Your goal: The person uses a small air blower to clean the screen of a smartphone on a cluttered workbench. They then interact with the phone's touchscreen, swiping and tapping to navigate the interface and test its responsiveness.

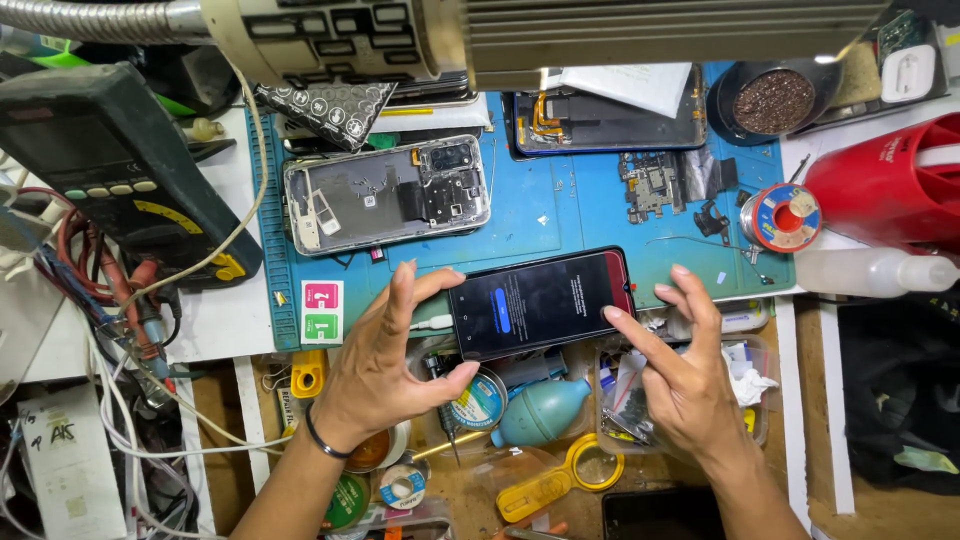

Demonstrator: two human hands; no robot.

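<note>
**Powered-on phone held between two hands above a repair mat**

The left hand grips the black smartphone at its 9 o'clock end, thumb beneath and fingers curled over the top edge, with a white cable plug just beside that end. The right hand is spread loosely at the phone's 3 o'clock end, one fingertip touching the edge of the glass and holding nothing. The screen is lit, showing a blue icon and lines of text, and the phone sits at the near edge of the blue work mat. At 11 o'clock from the phone lies an opened phone chassis; at 12 o'clock, a detached display panel; at 2 o'clock, a solder spool. A teal air blower lies at 6 o'clock. The step in hand appears to be a functional check of the running phone; the next move likely calls for a light, accurate tap on the screen while the left hand steadies the body
</note>
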